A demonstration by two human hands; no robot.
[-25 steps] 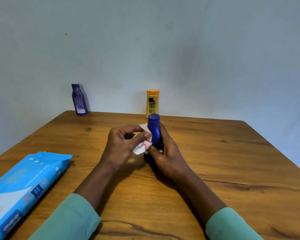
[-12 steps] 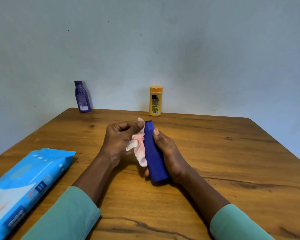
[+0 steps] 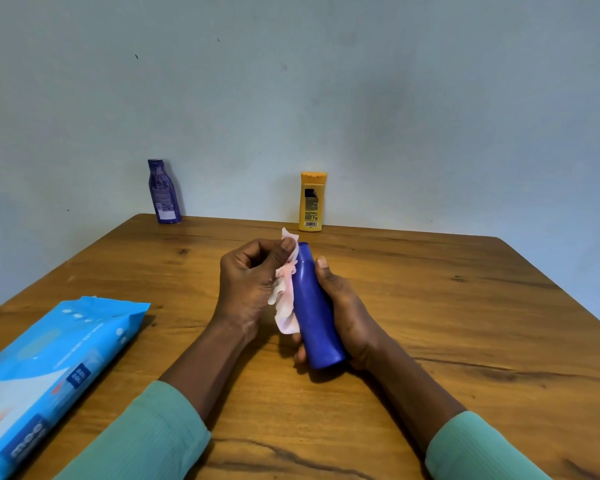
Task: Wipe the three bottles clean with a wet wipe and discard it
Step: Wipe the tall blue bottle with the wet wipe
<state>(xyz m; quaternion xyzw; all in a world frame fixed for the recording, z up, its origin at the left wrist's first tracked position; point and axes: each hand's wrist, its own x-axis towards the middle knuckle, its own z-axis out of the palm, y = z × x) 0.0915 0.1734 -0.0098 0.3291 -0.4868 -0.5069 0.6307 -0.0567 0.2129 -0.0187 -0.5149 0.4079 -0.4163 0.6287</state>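
Above the wooden worktop point(image 3: 447, 306) my right hand point(image 3: 347, 320) grips the tilted blue bottle point(image 3: 313, 315), my left hand point(image 3: 246, 282) pinching the wipe point(image 3: 286, 310) against its side, purple bottle point(image 3: 163, 194) and yellow bottle point(image 3: 311, 204) standing by the wall.

A deep-blue plastic bottle point(image 3: 314, 317) lies tilted at frame centre, cap end away, with a crumpled pinkish-white wet wipe point(image 3: 286, 306) against its left side. A purple labelled bottle point(image 3: 163, 192), upper left of centre, and a yellow-orange bottle point(image 3: 312, 202), above centre, stand upright, well apart
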